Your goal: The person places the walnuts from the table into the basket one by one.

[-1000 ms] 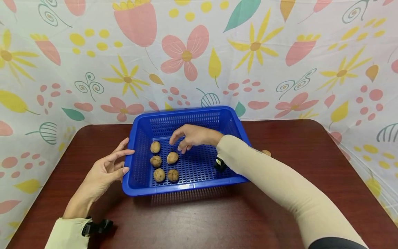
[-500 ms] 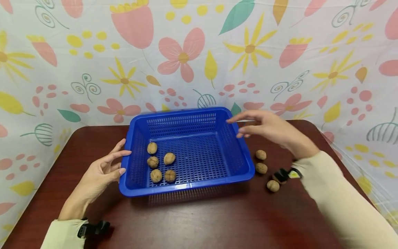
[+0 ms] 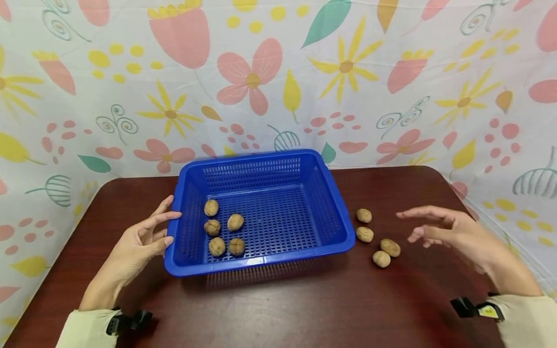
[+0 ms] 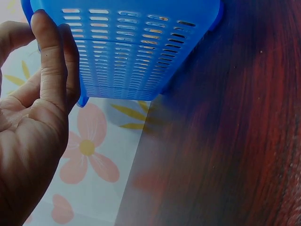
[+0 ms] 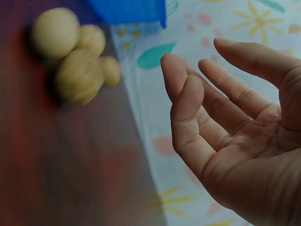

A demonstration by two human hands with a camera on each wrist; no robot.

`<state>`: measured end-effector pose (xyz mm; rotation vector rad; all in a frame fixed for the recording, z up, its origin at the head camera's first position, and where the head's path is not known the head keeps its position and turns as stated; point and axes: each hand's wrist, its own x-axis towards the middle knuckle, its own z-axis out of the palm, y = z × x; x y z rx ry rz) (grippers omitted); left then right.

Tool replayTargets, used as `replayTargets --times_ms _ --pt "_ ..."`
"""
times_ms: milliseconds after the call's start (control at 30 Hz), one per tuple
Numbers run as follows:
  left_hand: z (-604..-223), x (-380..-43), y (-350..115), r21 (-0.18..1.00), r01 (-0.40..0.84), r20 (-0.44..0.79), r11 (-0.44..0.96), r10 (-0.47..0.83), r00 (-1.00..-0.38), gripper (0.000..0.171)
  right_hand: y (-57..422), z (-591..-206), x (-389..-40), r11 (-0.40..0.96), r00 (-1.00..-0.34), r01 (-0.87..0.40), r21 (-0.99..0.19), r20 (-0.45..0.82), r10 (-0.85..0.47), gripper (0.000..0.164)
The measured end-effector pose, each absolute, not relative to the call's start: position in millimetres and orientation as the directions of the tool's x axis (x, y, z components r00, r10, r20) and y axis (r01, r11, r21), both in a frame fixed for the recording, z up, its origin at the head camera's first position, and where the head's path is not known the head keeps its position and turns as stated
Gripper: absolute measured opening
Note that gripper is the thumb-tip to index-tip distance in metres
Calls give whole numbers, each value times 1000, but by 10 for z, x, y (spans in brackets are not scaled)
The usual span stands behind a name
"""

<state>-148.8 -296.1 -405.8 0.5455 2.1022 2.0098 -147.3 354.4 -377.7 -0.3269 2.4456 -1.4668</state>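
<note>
A blue plastic basket (image 3: 261, 261) with slotted walls holds several walnuts (image 3: 216, 246) at its left end. My left hand (image 3: 139, 246) holds the basket's left rim, index finger and thumb tips on the edge. In the left wrist view, its fingers (image 4: 51, 70) reach up to the rim beside the slotted outer wall. More walnuts (image 3: 364, 235) lie on the table right of the basket. To the right of these, my right hand (image 3: 465, 241) hovers with nothing in it, fingers loosely bent and thumb apart. In the right wrist view, that hand (image 5: 230, 127) is beside the blurred walnuts (image 5: 80, 77).
The dark red-brown wooden table (image 3: 278, 309) carries everything. A white cloth (image 3: 270, 130) with flowers and leaves hangs behind it and along its sides. Both wrists wear black straps with small devices (image 3: 476, 308).
My right hand has left the inside of the basket and moved right, past the loose walnuts, uncovering them. The left hand stays on the rim. The head view has shifted slightly.
</note>
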Motion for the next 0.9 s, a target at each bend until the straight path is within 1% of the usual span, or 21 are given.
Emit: replayTargets --times_ms 133,300,400,533,900 --pt "-4054 -1492 -2971 990 139 126 3 391 -911 45 3642 -3968 -1343 449 -933 13 -894 -172 -315 40" --pt "-4056 -1484 -2982 991 134 119 11 391 -913 46 3610 -4157 -1289 355 -908 113 -928 -241 -342 40" --pt "-4050 -1485 -2969 991 131 118 6 395 -911 46 3571 -4224 -1283 305 -893 142 -942 -255 -372 40" --pt "-4049 -1482 -2967 992 130 121 -5 396 -910 46 3499 -4299 -1317 286 -883 138 -948 -249 -398 41" --pt "-4062 -1486 -2970 990 140 131 -6 392 -911 46 3384 -4434 -1382 257 -897 97 -961 -197 -395 37"
